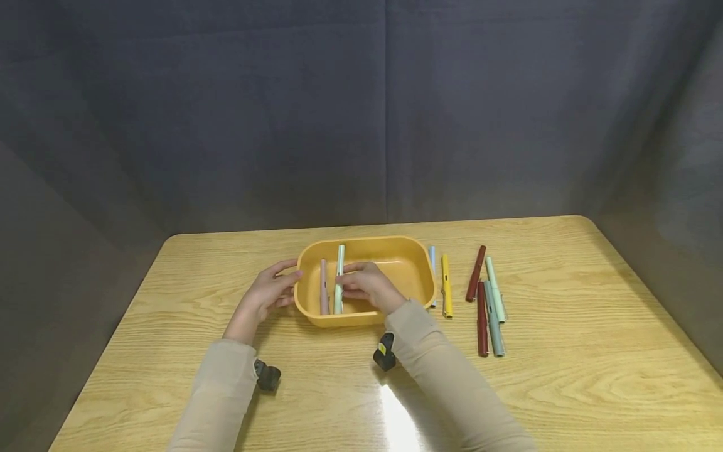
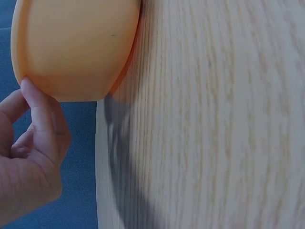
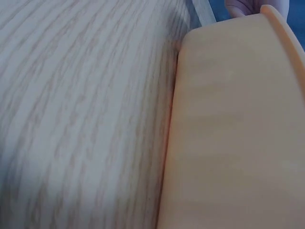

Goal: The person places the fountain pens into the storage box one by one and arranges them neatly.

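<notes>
A yellow plastic basin [image 1: 364, 320] stands on the wooden table. At its left end my left hand [image 1: 268, 290] holds the rim, thumb over the edge and fingers outside; in the left wrist view this hand [image 2: 35, 143] pinches the basin's edge [image 2: 76, 52]. My right hand [image 1: 369, 285] reaches inside the basin and pinches a mint-green pen [image 1: 340, 263] upright in the view. Left of that pen lies a dusty-pink pen [image 1: 324, 285] in the basin. The right wrist view shows mainly the basin's outer wall [image 3: 233, 129]; the right hand is hidden there.
Right of the basin are a light-blue pen [image 1: 432, 257], partly behind the rim, and a yellow pen [image 1: 446, 282]. Farther right lie two dark-red pens [image 1: 476, 274], another mint-green pen [image 1: 494, 289] and a grey-green pen [image 1: 494, 320]. A dark curtain [image 1: 282, 125] hangs behind the table.
</notes>
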